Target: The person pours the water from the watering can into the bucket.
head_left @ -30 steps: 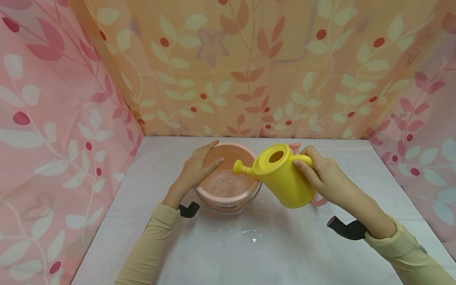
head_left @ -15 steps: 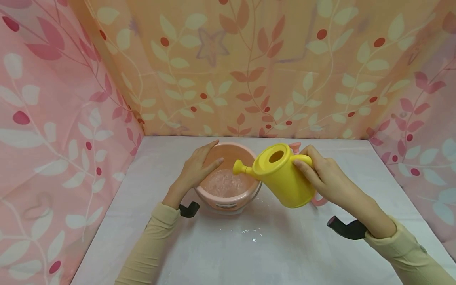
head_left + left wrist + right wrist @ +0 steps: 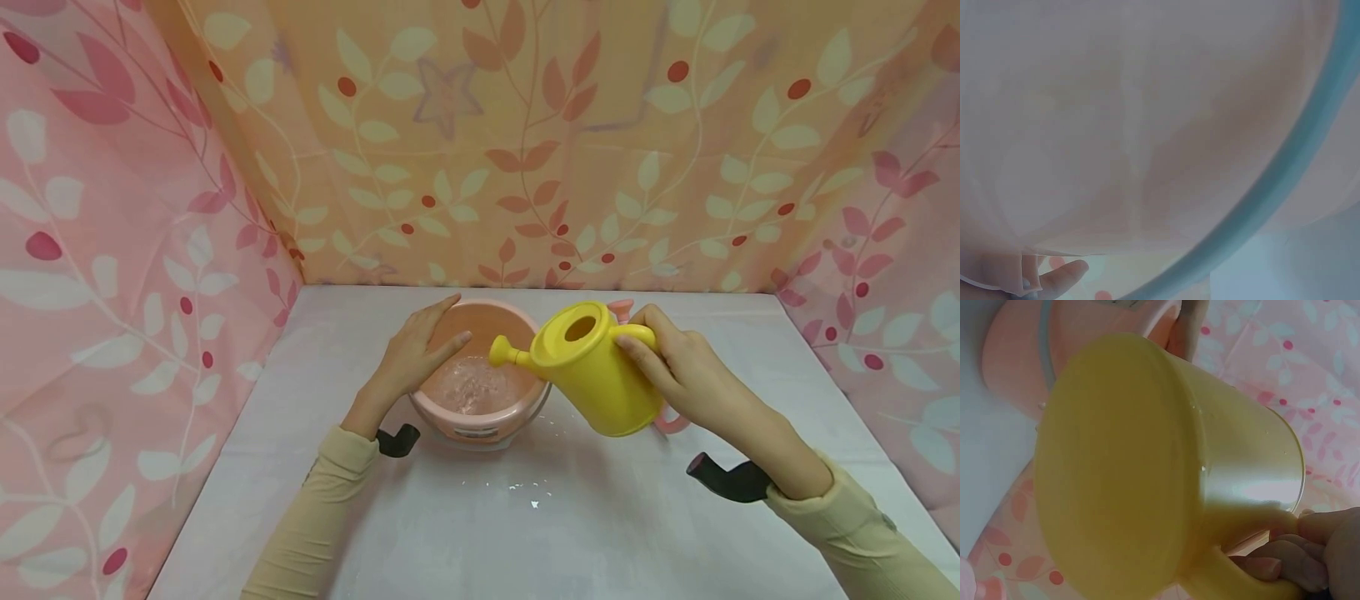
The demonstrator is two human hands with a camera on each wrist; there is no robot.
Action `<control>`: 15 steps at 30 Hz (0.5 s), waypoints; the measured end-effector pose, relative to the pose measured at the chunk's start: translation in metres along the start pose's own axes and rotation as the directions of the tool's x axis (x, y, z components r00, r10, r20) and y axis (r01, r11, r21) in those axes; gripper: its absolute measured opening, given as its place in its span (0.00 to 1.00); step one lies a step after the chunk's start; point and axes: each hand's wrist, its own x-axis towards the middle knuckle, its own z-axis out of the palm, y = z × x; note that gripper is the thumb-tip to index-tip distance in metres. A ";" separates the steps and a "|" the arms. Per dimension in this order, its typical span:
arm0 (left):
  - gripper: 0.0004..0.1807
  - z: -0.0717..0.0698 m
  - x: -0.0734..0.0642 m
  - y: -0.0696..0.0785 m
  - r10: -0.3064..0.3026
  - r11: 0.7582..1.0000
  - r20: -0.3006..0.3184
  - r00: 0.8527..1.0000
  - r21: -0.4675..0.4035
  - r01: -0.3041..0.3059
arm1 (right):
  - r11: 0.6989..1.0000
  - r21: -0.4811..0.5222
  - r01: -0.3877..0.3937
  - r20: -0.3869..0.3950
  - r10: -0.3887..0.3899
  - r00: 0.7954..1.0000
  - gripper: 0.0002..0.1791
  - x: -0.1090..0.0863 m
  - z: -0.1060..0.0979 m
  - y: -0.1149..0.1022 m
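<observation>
A pink bucket [image 3: 480,425] with a grey-blue handle [image 3: 1285,169] stands on the table and holds rippling water [image 3: 472,385]. My left hand [image 3: 412,350] holds its left rim, thumb over the inner side and fingers along the outside. In the left wrist view, the bucket's wall covers most of that hand. My right hand [image 3: 678,358] grips the handle of a yellow watering can [image 3: 600,375], raised and tilted left. The can's rose is over the bucket's right part. The right wrist view shows the can's base and the fingers [image 3: 1285,562] curled through its handle.
Behind the yellow can is a pink object, mostly hidden; a flared pink end [image 3: 621,310] and a curved pink part [image 3: 672,422] show. Water drops [image 3: 534,503] lie on the white table [image 3: 480,550]. Leaf-patterned cloth [image 3: 525,142] encloses the back and sides.
Both hands, the bucket and the watering can stay almost still. The rippling of the water in the bucket has changed, with a whiter splash near the front now.
</observation>
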 end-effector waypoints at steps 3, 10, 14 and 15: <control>0.34 0.000 0.000 0.001 0.003 1.000 0.002 1.000 -0.004 -0.003 | 1.000 0.006 -0.007 0.003 0.007 1.000 0.09 0.000 0.000 0.000; 0.33 0.000 0.000 0.000 0.004 1.000 0.000 1.000 -0.005 -0.004 | 1.000 0.012 -0.008 0.008 0.008 1.000 0.09 0.001 0.000 -0.001; 0.33 0.000 0.000 0.000 0.000 1.000 0.001 1.000 -0.009 0.000 | 1.000 0.007 -0.005 0.006 0.005 1.000 0.09 0.001 0.000 0.000; 0.33 0.000 0.000 0.000 -0.003 1.000 0.001 1.000 -0.009 0.003 | 1.000 0.005 -0.004 0.005 0.004 1.000 0.09 0.001 0.000 0.000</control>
